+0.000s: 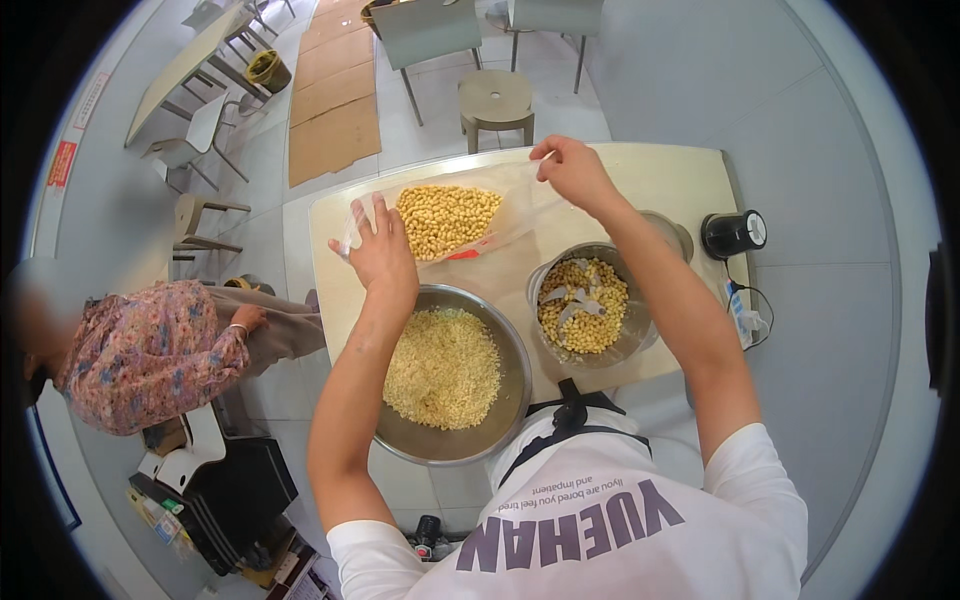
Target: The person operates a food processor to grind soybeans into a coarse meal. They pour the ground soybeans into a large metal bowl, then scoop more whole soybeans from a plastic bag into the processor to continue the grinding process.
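Note:
A clear plastic bag (515, 205) of whole yellow soybeans (447, 220) lies at the far side of the table. My left hand (382, 245) rests on the bag's left end with its fingers spread. At the other end, the thumb and fingers of my right hand (577, 177) are closed on the bag's edge. Nearer me, a steel bowl (515, 385) holds pale, chopped beans (445, 368). Right of it stands a grinder bowl (640, 320) with whole soybeans around its metal blades (578, 304). My right forearm partly covers its right side.
A round lid (672, 232) lies partly behind my right forearm. The black motor unit (733, 235) and a cable (765, 305) are by the table's right edge. On the left stands another person in a floral top (160, 350). A stool (497, 98) and chairs (430, 40) stand beyond the table.

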`<act>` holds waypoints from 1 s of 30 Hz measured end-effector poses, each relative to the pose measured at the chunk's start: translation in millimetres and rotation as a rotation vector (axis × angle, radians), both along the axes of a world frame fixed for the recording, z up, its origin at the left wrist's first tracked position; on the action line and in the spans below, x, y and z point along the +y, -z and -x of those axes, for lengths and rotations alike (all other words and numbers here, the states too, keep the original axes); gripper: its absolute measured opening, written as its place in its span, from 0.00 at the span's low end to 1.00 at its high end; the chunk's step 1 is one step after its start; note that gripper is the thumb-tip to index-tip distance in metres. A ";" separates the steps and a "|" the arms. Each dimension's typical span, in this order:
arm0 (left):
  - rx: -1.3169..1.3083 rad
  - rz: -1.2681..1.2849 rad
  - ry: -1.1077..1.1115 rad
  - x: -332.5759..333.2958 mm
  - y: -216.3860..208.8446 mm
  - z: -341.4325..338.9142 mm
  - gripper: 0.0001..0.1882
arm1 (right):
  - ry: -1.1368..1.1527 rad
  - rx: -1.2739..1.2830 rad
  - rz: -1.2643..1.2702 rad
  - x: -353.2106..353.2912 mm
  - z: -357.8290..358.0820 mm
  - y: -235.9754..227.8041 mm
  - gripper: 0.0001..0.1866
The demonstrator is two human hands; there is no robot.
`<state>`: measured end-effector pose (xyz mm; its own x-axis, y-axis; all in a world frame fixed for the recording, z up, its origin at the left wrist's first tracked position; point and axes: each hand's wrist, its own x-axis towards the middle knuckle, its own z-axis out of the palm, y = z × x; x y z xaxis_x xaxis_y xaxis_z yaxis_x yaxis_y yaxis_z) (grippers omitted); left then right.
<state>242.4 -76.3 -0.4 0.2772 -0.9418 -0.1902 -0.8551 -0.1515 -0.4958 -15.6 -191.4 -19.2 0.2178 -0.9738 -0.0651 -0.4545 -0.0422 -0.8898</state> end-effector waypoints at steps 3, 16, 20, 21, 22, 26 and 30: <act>-0.028 0.023 0.009 -0.6 2.8 0.0 0.31 | -0.001 0.086 0.176 8.6 -4.4 -1.8 0.11; 0.021 -0.018 0.032 20.6 -12.3 2.7 0.18 | -0.452 0.292 0.119 42.8 -140.2 61.4 0.19; 0.086 -0.039 0.106 10.1 -22.4 10.3 0.08 | -0.090 0.212 -0.127 14.0 -134.3 122.4 0.20; 0.085 0.074 0.290 8.0 -9.7 10.9 0.05 | -0.049 0.160 -0.189 14.2 -135.3 128.0 0.20; 0.191 0.079 0.353 4.0 3.2 16.6 0.05 | -0.024 0.164 -0.217 14.0 -138.8 134.1 0.20; 0.612 -0.008 0.266 -53.6 82.8 24.9 0.07 | 0.111 0.330 -0.033 0.4 -138.5 215.5 0.21; 0.732 0.366 -0.180 -78.2 157.4 -29.6 0.12 | -0.030 0.319 -0.093 9.8 -156.8 170.9 0.18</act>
<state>271.9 -154.5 -157.8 0.3543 -0.9324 -0.0714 -0.8895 -0.3595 0.2821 141.2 -181.5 -190.1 0.2008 -0.9540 -0.2226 -0.7103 0.0147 -0.7037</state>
